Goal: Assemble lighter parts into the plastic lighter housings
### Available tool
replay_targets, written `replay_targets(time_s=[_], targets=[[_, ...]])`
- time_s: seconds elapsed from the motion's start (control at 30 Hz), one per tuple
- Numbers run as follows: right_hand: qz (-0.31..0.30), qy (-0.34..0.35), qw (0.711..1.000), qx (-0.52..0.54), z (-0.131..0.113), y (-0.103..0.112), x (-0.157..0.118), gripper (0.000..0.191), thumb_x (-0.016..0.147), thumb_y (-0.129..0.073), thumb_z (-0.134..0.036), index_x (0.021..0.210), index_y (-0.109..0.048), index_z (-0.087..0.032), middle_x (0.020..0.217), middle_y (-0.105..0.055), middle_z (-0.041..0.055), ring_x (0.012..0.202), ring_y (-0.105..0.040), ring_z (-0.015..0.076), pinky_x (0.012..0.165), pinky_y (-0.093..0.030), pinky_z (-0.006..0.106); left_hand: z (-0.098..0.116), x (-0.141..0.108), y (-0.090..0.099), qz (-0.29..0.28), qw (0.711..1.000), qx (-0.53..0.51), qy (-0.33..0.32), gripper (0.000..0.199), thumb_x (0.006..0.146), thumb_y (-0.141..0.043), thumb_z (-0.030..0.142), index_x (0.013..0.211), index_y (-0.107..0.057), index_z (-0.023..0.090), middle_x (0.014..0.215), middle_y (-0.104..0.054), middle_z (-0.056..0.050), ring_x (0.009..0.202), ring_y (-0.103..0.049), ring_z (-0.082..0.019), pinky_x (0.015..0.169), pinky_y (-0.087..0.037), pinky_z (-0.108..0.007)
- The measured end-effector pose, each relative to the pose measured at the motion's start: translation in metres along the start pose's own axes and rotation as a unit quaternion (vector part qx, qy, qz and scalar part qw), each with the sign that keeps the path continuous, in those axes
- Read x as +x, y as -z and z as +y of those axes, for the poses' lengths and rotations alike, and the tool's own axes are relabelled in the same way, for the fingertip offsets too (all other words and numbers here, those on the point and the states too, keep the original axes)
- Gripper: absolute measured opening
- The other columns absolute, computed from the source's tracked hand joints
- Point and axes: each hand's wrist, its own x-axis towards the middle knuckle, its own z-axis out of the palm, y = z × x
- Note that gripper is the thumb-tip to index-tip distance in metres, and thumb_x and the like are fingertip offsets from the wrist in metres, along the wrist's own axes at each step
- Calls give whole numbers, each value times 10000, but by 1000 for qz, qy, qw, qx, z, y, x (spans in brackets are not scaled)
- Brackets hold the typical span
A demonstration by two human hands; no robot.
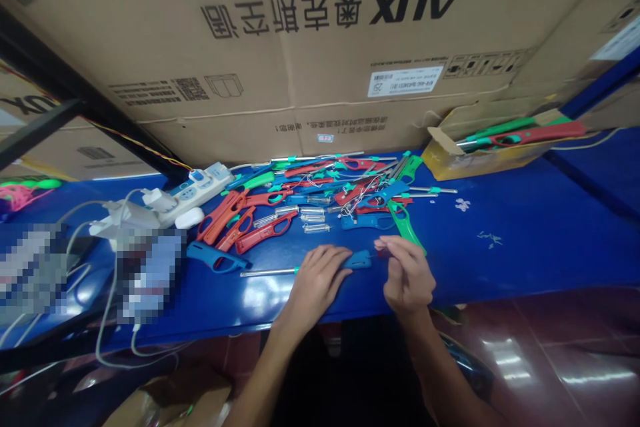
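My left hand [320, 283] is closed around a blue long-nosed gas lighter [357, 259], which lies along the front of the blue table. The lighter's metal tube [267, 272] sticks out to the left, and its handle end points right. Just right of that end, my right hand [407, 271] pinches a small dark red piece [383, 252] with what looks like a thin shaft towards the lighter; my fingers hide most of it. Beyond my hands lie red, blue and green lighter bodies [267, 232] in a heap, with clear small parts [316, 217] and thin white wires among them.
A large cardboard box [320, 80] stands behind the table [475, 233]. At the right back, a small open carton [480, 163] holds lighters. A white power strip [200, 190] with plugs and cables occupies the left. Small white bits [463, 204] lie at the right.
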Motion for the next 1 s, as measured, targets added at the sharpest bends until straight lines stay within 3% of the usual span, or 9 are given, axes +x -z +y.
replay_targets(time_s=[0.13,0.23,0.4,0.87,1.0], targets=[[11,0,1000,-3,0,0,2,475,889,-591,-35,1314,-570,-246,953,-714,59,852,-708,201,675,-620,350,0,0,0,0,1000,5,0,258,1008,-548,252,1263,-580,229,1205,-660,-59,1127,-575,-218,946,-453,-374],[16,1,1000,-8,1,0,3,417,865,-655,-73,1240,-629,-256,940,-704,53,829,-699,193,652,-610,329,0,0,0,3,1000,11,-1,260,1009,-545,261,1264,-583,234,1197,-662,-57,1130,-578,-217,953,-455,-377],[-2,-5,1000,8,2,-2,0,425,939,-499,-60,1320,-586,-226,1077,-723,105,976,-710,235,721,-629,386,0,0,-1,6,1000,14,-3,259,1014,-534,262,1265,-585,228,1189,-666,-68,1123,-582,-219,942,-465,-376],[16,-49,999,16,4,-2,11,338,838,-709,-84,1129,-672,-252,845,-676,21,736,-656,168,618,-572,321,0,0,-1,-1,1000,20,-2,267,1022,-521,260,1282,-568,225,1229,-650,-61,1148,-561,-226,965,-443,-391],[-12,-59,998,13,7,0,17,305,829,-741,-142,1105,-673,-252,843,-649,12,710,-636,156,623,-560,309,0,-1,-1,-1,1000,22,-1,268,1020,-527,259,1283,-565,225,1234,-648,-57,1155,-555,-227,971,-437,-391]])
